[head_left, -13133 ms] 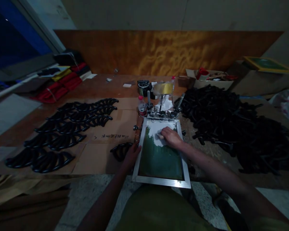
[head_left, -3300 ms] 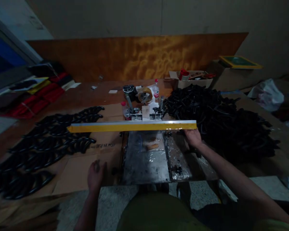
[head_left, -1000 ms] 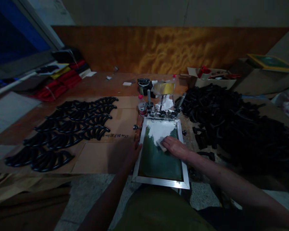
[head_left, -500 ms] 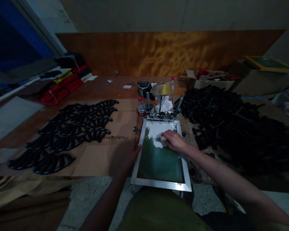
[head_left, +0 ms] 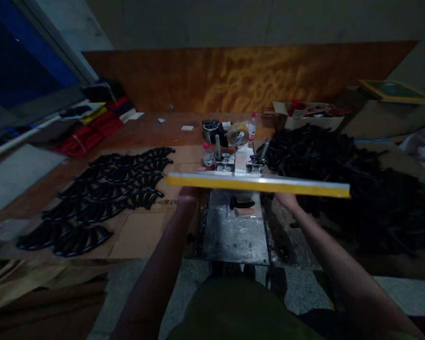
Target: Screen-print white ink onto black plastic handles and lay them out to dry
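The hinged screen frame point(head_left: 258, 184) is tilted up off the bench, and I see its yellow-taped front edge side-on. My left hand point(head_left: 187, 192) grips that edge near its left end. My right hand point(head_left: 286, 200) holds it from below, further right, with the fingers partly hidden by the frame. Under the raised frame lies the metal printing plate point(head_left: 233, 233), covered in clear film. A single black curved piece point(head_left: 241, 204) rests on it near the back clamps point(head_left: 239, 164).
Rows of black curved pieces point(head_left: 106, 189) lie on cardboard to the left. A big heap of the same pieces point(head_left: 333, 170) fills the right side. A small bottle point(head_left: 208, 159), a tape roll point(head_left: 237, 134) and a tin point(head_left: 210, 130) stand behind the clamps. Red cloth bundles point(head_left: 88, 127) lie far left.
Half a second ago the frame lay flat, my right hand wiping white ink over the green mesh. Now both hands have swung the frame up, uncovering the plate and a black piece.
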Demonstrator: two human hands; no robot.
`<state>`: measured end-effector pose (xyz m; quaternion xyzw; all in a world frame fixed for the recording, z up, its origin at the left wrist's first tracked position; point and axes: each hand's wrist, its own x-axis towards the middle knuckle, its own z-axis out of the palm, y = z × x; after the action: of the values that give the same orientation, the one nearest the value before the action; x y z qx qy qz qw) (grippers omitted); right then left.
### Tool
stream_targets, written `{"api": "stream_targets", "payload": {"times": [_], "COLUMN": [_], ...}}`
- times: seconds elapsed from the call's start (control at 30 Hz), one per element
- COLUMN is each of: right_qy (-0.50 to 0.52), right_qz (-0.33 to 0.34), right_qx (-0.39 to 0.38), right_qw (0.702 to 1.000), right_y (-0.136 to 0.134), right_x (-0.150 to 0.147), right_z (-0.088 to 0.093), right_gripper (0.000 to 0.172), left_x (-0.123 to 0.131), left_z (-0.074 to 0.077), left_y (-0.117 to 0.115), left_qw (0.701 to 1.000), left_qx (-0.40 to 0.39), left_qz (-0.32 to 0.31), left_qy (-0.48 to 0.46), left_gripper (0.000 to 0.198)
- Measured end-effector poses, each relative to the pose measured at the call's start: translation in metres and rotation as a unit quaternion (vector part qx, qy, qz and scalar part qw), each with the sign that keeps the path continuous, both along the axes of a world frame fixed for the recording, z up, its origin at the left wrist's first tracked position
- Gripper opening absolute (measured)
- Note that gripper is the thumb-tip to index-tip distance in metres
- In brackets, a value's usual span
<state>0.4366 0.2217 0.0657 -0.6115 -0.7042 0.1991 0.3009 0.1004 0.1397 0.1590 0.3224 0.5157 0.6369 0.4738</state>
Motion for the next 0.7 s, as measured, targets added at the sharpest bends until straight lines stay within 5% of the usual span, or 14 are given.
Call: {"api": "stream_targets", "payload": {"times": [0.13,0.3,0.43,0.5,0.53,0.6,0.7], "right_qy": [-0.108,-0.141,-0.137,-0.196,-0.246,-0.319,-0.350], "right_qz": [0.168,0.184,0.316,0.234,0.128,-0.033,-0.093], "right_qx": [-0.012,0.065,0.107,0.044,-0.003,-0.088,-0.172], "right_qw": [0.980,0.971,0.933,0.951,0.961,0.943,0.916], "right_y": [-0.038,-0.092,-0.110,-0.095,-0.082,-0.056,-0.031], "right_x": [-0.037,-0.093,-0.094,-0.062,-0.039,0.011,0.069], "right_z": [-0.027,-0.023,-0.024,-0.023,-0.023,-0.022,-0.028], "right_gripper": [0.036,0.021,0.019,0.019,0.019,0.025,0.038], "left_x": [0.020,0.066,0.056,0.017,-0.008,-0.058,-0.109], "left_z": [-0.005,-0.080,-0.126,-0.132,-0.134,-0.136,-0.143], "left_y": [0.000,-0.058,-0.084,-0.085,-0.085,-0.087,-0.099], "left_qw": [0.997,0.949,0.932,0.922,0.918,0.827,0.759], "left_qx": [-0.049,-0.269,-0.331,-0.347,-0.349,-0.362,-0.370], "left_qz": [0.044,-0.147,-0.143,-0.131,-0.119,-0.165,-0.193], "left_qy": [-0.040,-0.072,0.032,0.109,0.147,0.397,0.500], "left_gripper": [0.048,0.051,0.054,0.055,0.055,0.049,0.036]}}
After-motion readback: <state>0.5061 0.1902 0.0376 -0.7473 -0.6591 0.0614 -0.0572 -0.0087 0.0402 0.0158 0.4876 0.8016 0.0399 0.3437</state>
